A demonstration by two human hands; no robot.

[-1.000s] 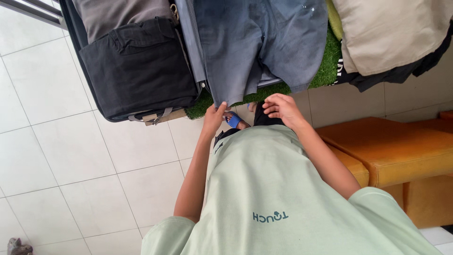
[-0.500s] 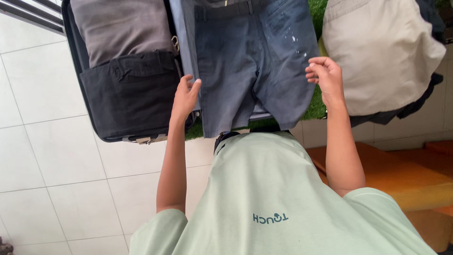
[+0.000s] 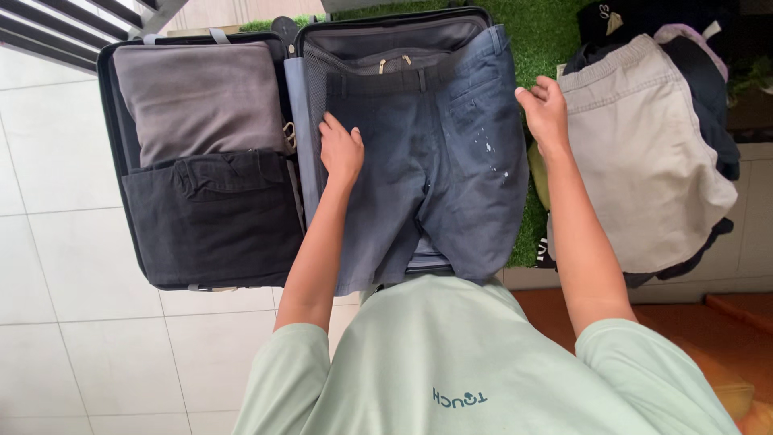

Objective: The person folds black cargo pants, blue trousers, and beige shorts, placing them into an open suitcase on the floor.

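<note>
The left hand [image 3: 341,151] lies flat, fingers spread, pressing the blue denim shorts [image 3: 427,161] smooth inside the open suitcase [image 3: 133,201]. The right hand [image 3: 545,113], loosely open beside the suitcase, steadies the shorts' outer edge.

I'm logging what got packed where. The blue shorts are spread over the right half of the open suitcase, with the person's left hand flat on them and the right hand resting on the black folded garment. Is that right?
Not quite. The head view shows the right hand at the outer edge of the blue shorts, beside the beige shorts, not on the black folded garment. The left hand does lie flat on the blue shorts in the suitcase.
</note>
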